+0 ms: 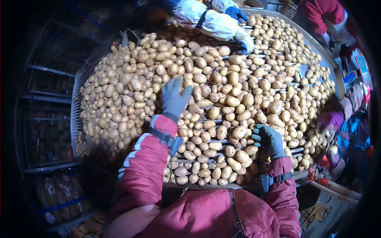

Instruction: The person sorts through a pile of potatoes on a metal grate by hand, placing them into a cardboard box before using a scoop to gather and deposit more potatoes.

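Many potatoes (239,132), long axes pointing mixed ways, hands (174,97) apart, left (174,97) open, right's (270,141) grip unclear

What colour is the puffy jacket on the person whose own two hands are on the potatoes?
Pinkish red, seen best in the head view.
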`<state>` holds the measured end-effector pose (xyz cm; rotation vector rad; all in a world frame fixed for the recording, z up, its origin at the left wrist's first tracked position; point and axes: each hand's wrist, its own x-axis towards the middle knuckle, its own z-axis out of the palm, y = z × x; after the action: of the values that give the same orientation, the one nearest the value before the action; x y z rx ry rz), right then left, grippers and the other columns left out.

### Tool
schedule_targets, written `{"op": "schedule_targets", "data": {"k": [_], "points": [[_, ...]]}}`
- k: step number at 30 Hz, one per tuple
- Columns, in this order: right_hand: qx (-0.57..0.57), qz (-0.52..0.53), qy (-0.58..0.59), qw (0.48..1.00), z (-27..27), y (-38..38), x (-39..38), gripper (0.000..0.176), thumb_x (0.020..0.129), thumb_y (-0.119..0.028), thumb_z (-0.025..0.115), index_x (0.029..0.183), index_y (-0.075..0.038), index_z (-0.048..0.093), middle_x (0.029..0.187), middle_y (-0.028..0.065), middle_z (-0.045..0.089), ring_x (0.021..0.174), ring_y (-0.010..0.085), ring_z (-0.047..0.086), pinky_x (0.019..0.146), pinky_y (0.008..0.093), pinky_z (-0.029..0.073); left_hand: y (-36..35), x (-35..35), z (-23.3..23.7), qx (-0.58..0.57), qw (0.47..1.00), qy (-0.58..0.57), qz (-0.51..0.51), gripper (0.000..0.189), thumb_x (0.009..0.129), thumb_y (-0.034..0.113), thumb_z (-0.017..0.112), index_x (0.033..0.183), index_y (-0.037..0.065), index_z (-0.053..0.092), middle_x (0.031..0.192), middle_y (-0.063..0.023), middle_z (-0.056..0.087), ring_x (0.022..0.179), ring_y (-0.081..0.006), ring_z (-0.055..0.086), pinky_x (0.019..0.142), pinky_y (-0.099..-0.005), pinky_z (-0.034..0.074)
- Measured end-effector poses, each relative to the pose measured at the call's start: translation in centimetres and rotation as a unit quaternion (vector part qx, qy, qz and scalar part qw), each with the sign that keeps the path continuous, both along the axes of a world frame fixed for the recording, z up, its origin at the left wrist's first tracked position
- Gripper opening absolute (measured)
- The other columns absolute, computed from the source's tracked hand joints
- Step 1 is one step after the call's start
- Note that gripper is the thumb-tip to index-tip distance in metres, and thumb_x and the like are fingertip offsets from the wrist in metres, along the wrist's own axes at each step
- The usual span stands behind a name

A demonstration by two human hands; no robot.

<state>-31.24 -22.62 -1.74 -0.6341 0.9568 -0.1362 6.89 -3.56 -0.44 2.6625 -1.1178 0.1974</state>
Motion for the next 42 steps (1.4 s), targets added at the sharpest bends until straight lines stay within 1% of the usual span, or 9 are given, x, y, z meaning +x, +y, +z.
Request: {"op": "schedule_targets", "data": {"k": [16, 18, 26, 27, 30, 31, 36, 38, 42], "points": [[0.042, -0.043, -0.066, 0.996, -0.7, 0.3, -0.6, 0.037, 0.1, -0.031, 0.061, 0.125, -0.004, 0.064, 0.109, 0.0079, 0.071, 0.089, 0.0218, 0.07, 0.069, 0.0357, 0.055, -12.0, -6.6, -3.0, 0.03, 0.994, 0.039, -0.101, 0.079, 0.09, 0.062, 0.061, 0.149, 0.011, 0.049, 0.146, -0.0159, 0.052, 0.131, -0.0378, 0.048, 0.11, -0.0519, 0.038], [0.029, -0.039, -0.058, 0.997, -0.6, 0.3, -0.6, 0.04, 0.1, -0.031, 0.062, 0.128, -0.003, 0.064, 0.112, 0.0088, 0.071, 0.093, 0.0226, 0.071, 0.071, 0.0356, 0.056, -14.9, -5.7, -11.4, 0.052, 0.989, -0.008, -0.141, 0.087, 0.089, 0.069, 0.057, 0.152, 0.011, 0.044, 0.153, -0.0133, 0.046, 0.139, -0.0358, 0.041, 0.113, -0.0535, 0.035], [-0.026, -0.058, -0.037, 0.997, -2.6, 0.6, -0.7, 0.021, 0.099, -0.021, 0.06, 0.108, -0.003, 0.067, 0.095, 0.01, 0.068, 0.082, 0.0246, 0.069, 0.062, 0.0361, 0.055, -17.3, -21.1, -0.7, -0.007, 0.938, 0.138, -0.319, 0.076, 0.088, 0.064, 0.058, 0.149, 0.018, 0.05, 0.158, -0.0103, 0.042, 0.146, -0.0322, 0.034, 0.119, -0.0692, 0.013], [-0.237, 0.042, -0.011, 0.97, -9.7, -0.6, -2.8, 0.017, 0.099, -0.017, 0.06, 0.103, -0.002, 0.067, 0.091, 0.0082, 0.067, 0.081, 0.0235, 0.068, 0.064, 0.0363, 0.055, -16.3, -22.1, -0.2, -0.022, 0.923, 0.179, -0.339, 0.072, 0.088, 0.061, 0.06, 0.146, 0.019, 0.053, 0.157, -0.0103, 0.042, 0.146, -0.0314, 0.035, 0.118, -0.0707, 0.012], [-0.305, 0.1, -0.033, 0.946, -6.4, 0.2, -2.8, 0.019, 0.101, -0.017, 0.058, 0.104, -0.002, 0.069, 0.093, 0.0066, 0.069, 0.081, 0.0211, 0.069, 0.07, 0.0346, 0.057, -11.2, -19.8, 0.7, -0.123, 0.907, 0.226, -0.333, 0.065, 0.088, 0.053, 0.066, 0.141, 0.016, 0.059, 0.15, -0.0143, 0.047, 0.139, -0.0337, 0.041, 0.119, -0.0579, 0.025], [-0.016, -0.001, -0.051, 0.999, -1.5, 1.0, -1.6, 0.022, 0.102, -0.018, 0.058, 0.111, -0.002, 0.07, 0.099, 0.0061, 0.072, 0.084, 0.0197, 0.07, 0.075, 0.0326, 0.058, -9.3, -17.6, 0.5, -0.134, 0.935, 0.182, -0.274, 0.065, 0.089, 0.053, 0.065, 0.141, 0.015, 0.059, 0.148, -0.0154, 0.049, 0.138, -0.0344, 0.042, 0.118, -0.0538, 0.028], [-0.003, 0.211, -0.116, 0.971, 3.1, 4.5, 2.7, 0.039, 0.102, -0.02, 0.057, 0.136, 0.0, 0.06, 0.125, 0.0148, 0.069, 0.102, 0.0281, 0.071, 0.089, 0.0384, 0.059, -2.4, -7.5, -6.3, -0.148, 0.959, 0.211, -0.118, 0.062, 0.095, 0.055, 0.059, 0.141, 0.014, 0.059, 0.14, -0.0131, 0.056, 0.136, -0.034, 0.043, 0.117, -0.0489, 0.031], [-0.315, 0.37, -0.183, 0.855, 2.7, 5.4, 5.1, 0.048, 0.101, -0.015, 0.058, 0.146, -0.003, 0.052, 0.141, 0.0116, 0.061, 0.126, 0.0206, 0.059, 0.107, 0.0345, 0.048, -4.2, -8.5, -13.6, 0.13, 0.922, -0.356, -0.077, 0.062, 0.096, 0.055, 0.057, 0.144, 0.017, 0.057, 0.139, -0.0062, 0.059, 0.133, -0.0266, 0.049, 0.119, -0.058, 0.019], [-0.064, 0.214, -0.172, 0.96, -1.2, 4.1, 5.9, 0.057, 0.099, -0.013, 0.06, 0.152, -0.002, 0.044, 0.14, 0.0079, 0.059, 0.125, 0.0171, 0.057, 0.108, 0.0316, 0.045, -10.7, -14.5, 2.2, 0.099, 0.958, 0.245, -0.114, 0.068, 0.092, 0.06, 0.059, 0.145, 0.017, 0.055, 0.143, -0.0073, 0.056, 0.133, -0.0287, 0.046, 0.118, -0.0573, 0.024]]}}
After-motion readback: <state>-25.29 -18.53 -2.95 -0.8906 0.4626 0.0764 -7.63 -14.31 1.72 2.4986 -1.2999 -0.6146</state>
